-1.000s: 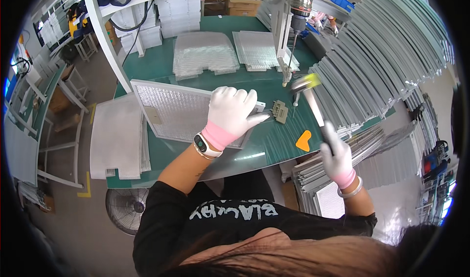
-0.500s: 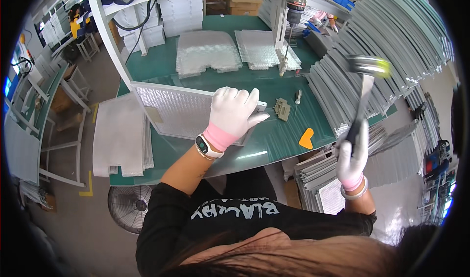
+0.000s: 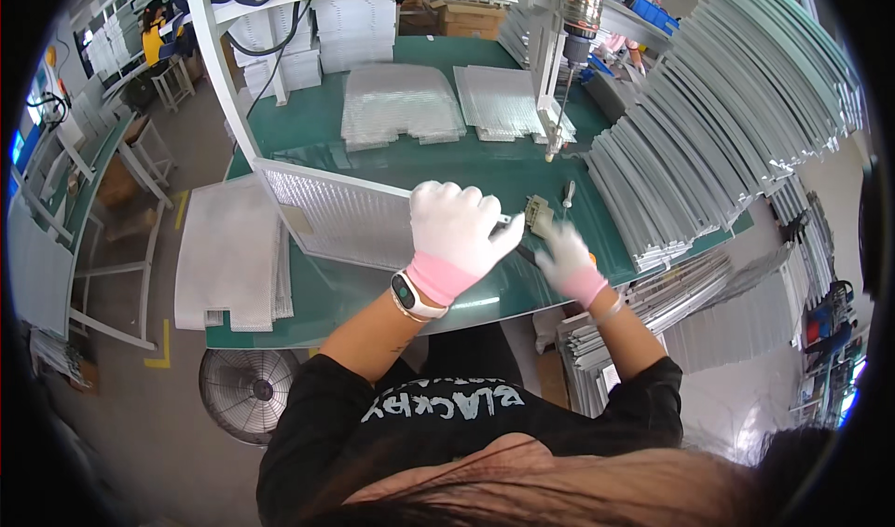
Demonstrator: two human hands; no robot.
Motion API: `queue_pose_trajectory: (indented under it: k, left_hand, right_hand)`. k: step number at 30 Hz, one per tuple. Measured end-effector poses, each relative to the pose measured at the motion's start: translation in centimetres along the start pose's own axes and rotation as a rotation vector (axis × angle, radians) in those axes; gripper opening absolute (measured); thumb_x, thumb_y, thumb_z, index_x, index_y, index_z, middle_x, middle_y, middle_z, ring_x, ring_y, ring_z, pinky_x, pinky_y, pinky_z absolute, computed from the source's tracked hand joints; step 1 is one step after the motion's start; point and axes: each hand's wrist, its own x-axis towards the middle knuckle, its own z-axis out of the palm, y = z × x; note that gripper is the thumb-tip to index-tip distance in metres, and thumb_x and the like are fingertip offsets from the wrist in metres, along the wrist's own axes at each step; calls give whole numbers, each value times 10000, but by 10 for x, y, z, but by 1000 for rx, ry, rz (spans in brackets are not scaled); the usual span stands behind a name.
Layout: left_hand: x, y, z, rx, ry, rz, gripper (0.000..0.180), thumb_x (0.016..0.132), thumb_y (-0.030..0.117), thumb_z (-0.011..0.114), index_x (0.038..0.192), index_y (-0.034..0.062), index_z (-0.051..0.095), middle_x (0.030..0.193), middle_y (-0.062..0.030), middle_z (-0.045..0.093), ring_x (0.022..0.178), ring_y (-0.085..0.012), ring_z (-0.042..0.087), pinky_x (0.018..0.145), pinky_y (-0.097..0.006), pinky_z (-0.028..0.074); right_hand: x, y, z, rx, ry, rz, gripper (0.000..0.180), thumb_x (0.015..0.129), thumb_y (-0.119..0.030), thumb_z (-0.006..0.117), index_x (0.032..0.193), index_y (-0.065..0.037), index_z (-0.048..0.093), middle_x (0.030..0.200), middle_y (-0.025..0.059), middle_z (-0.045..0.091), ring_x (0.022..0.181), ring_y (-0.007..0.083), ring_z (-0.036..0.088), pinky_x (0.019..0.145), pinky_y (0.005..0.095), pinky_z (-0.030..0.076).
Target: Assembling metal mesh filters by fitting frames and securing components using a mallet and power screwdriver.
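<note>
A framed panel (image 3: 340, 218) with a pale metal rim and a textured, translucent sheet stands on its edge on the green table. My left hand (image 3: 457, 233), in a white glove with a pink cuff, is closed round the panel's right end. My right hand (image 3: 567, 259), gloved alike and smeared by motion, is just right of that end. It holds a hammer, whose black handle (image 3: 525, 253) shows between my hands; the hammer's head is hidden. Beyond the right hand lie a beige plastic block (image 3: 537, 212) and a small screwdriver (image 3: 569, 194).
Textured sheets lie at the table's left edge (image 3: 228, 257) and in two piles (image 3: 401, 103) farther back. A drill (image 3: 583, 14) hangs on a stand at the back. Large stacks of frame strips (image 3: 736, 108) crowd the right side. A floor fan (image 3: 250, 392) stands below left.
My right hand has swung the hammer down and left, from the raised place at the right to the panel's right end. My left hand keeps its hold on the panel.
</note>
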Motion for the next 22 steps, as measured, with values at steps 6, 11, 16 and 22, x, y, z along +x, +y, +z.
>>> queue_pose_trajectory:
  k: [6, 11, 16, 22]
  left_hand:
    - [-4, 7, -3, -22, 63, 22, 272, 643, 169, 715, 501, 121, 488, 493, -19, 427, 487, -211, 466, 535, -368, 342]
    - [2, -8, 12, -21, 120, 50, 318, 654, 262, 760, 526, 128, 502, 523, -13, 452, 511, -207, 483, 545, -367, 352]
    - [7, -9, 15, -45, 65, 56, 348, 654, 339, 779, 545, 139, 515, 555, -7, 473, 549, -205, 508, 570, -368, 365]
    - [4, -14, 17, -32, 32, 14, 317, 662, 354, 774, 579, 144, 551, 574, -5, 508, 571, -206, 528, 593, -365, 380]
  right_hand:
    - [143, -93, -174, 658, 1022, -513, 668, 904, -171, 645, 1447, 50, 323, 1379, 235, 431, 1262, 321, 474, 1057, 395, 384]
    - [199, -121, -230, 1149, 761, -458, 142, 868, -180, 618, 935, -68, 562, 732, 44, 570, 583, 159, 554, 518, 249, 461]
    - [194, -82, -243, 1776, 71, -818, 177, 935, -258, 599, 990, -90, 610, 768, 24, 627, 602, 106, 597, 538, 249, 501]
    - [183, -81, -247, 1769, 75, -820, 557, 932, -461, 560, 1329, -74, 514, 1215, 169, 631, 1075, 306, 640, 914, 433, 544]
